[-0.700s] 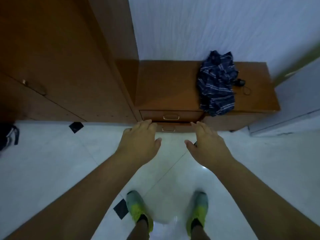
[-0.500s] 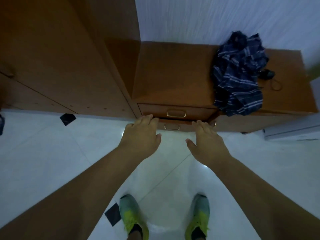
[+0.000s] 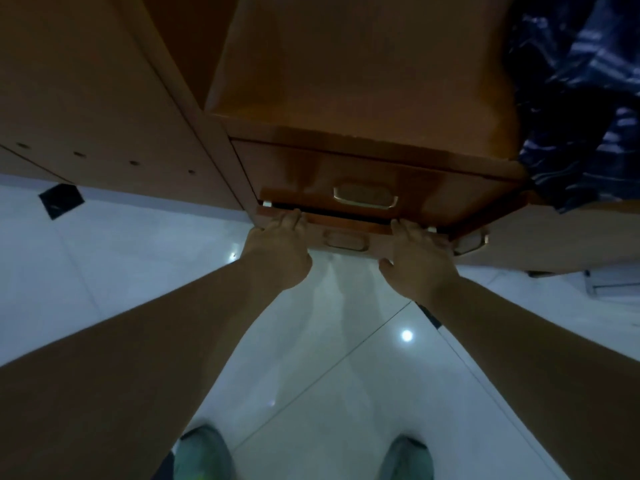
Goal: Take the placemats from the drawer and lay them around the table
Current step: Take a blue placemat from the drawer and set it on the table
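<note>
The lower drawer [image 3: 346, 233] of the low wooden cabinet [image 3: 363, 81] is only cracked open; no placemats show, so they are presumably inside. The left hand [image 3: 280, 252] and right hand [image 3: 417, 263] curl their fingers over the drawer's top front edge. Nearly everything remains: open, take out, lay.

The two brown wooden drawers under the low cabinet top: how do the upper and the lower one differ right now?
The upper brown wooden drawer sits closed; the lower brown wooden drawer stands out slightly, with a dark gap above its top edge. No hand touches the upper drawer; the left hand and right hand rest their fingers on the lower one's top edge. Both share wood colour and a metal handle at the middle.
</note>
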